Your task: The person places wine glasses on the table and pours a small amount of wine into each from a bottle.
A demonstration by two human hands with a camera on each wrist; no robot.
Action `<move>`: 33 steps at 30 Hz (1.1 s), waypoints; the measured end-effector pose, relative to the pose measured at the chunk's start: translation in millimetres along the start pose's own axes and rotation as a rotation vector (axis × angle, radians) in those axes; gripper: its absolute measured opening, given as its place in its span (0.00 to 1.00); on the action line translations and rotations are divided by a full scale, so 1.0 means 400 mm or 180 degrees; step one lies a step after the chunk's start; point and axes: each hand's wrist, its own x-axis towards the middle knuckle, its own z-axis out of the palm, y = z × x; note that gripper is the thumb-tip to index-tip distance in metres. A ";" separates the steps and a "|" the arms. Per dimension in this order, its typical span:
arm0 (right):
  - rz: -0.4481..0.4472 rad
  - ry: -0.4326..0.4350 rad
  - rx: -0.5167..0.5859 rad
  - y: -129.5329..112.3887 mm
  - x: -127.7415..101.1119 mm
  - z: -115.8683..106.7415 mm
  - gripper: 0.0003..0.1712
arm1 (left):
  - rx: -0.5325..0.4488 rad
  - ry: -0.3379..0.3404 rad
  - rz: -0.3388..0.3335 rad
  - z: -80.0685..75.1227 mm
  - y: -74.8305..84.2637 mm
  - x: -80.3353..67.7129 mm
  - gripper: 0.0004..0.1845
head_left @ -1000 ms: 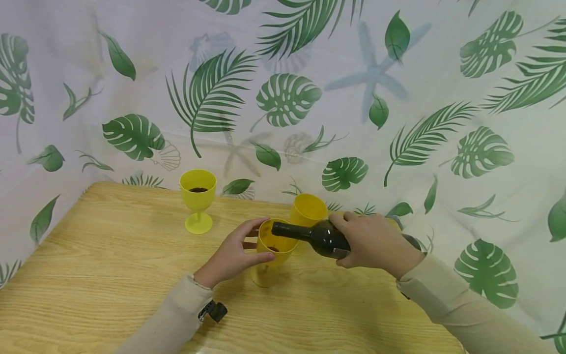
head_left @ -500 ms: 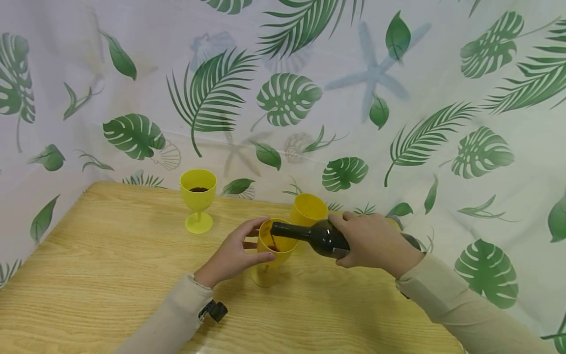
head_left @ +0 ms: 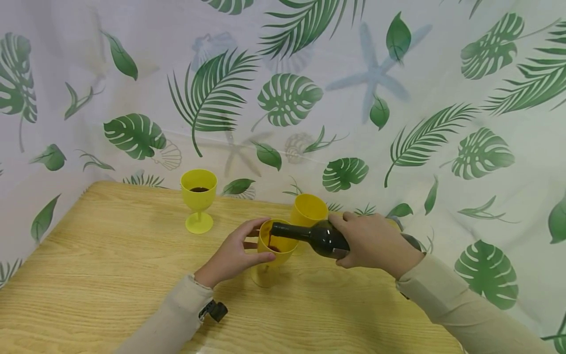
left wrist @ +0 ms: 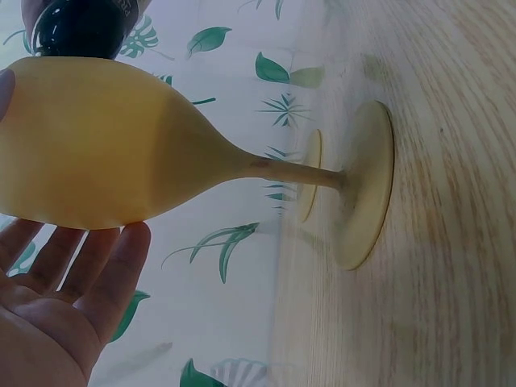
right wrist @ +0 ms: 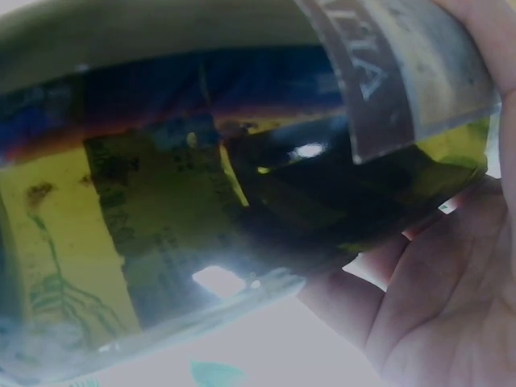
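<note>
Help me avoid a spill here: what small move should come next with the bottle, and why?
Probably keep the bottle tilted and steady a moment more. Its mouth sits over the goblet, dark liquid streams in, and only a little shows in the bowl. The left hand steadies the goblet; the right hand grips the bottle.

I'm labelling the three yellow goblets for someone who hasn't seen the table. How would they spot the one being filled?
On the wooden table, look near the middle of the far edge, where two hands meet. The goblet being filled is gripped by the left hand, with the dark bottle in the right hand tipped over its rim. The other two stand untouched.
</note>
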 end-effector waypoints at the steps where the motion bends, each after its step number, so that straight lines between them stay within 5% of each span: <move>1: -0.0002 0.0001 0.0006 0.000 -0.001 0.000 0.44 | 0.0002 0.0003 -0.0004 0.001 0.000 0.000 0.42; 33: -0.0109 0.0100 -0.0080 0.002 -0.008 0.015 0.44 | -0.0014 0.0055 -0.0005 0.018 -0.001 -0.008 0.43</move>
